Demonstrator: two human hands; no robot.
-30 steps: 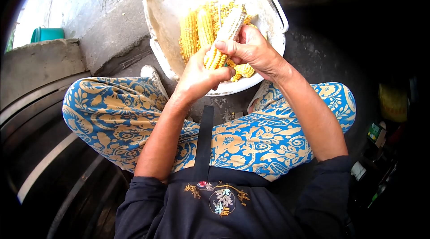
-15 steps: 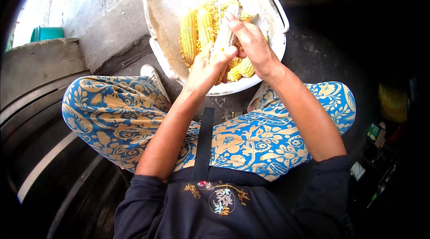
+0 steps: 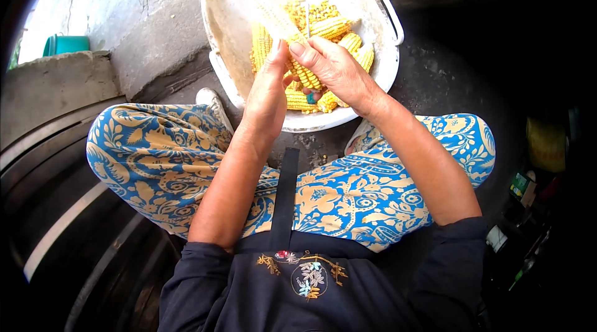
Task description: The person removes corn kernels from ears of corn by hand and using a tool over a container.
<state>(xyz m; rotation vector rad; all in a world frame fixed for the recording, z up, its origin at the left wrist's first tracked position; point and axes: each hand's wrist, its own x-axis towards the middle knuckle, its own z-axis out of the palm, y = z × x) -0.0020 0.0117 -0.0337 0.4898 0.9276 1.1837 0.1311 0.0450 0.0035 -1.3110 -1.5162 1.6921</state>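
Note:
A corn cob (image 3: 278, 20) slants up and to the left over the basin, held between both hands. Its far part looks pale, while rows of yellow kernels show at its near end. My left hand (image 3: 268, 86) is closed round the cob from the left, its thumb lying along it. From the right my right hand (image 3: 339, 71) grips the same cob, thumb pressed onto it beside the left thumb. Beneath the hands, several yellow corn cobs (image 3: 329, 28) and loose kernels (image 3: 295, 9) lie in the white basin (image 3: 387, 61). A small teal piece (image 3: 311, 99) shows below the right fingers.
Among the kernels a thin metal rod (image 3: 308, 15) stands out. The basin rests on the concrete floor (image 3: 165, 27) between my feet, with a handle on its right rim. A teal bucket (image 3: 65, 45) stands at the left on a low concrete ledge (image 3: 59, 77).
The held cob has swung from leaning right to leaning left, and its kernel-covered near end now shows more. My right thumb has come down next to the left one.

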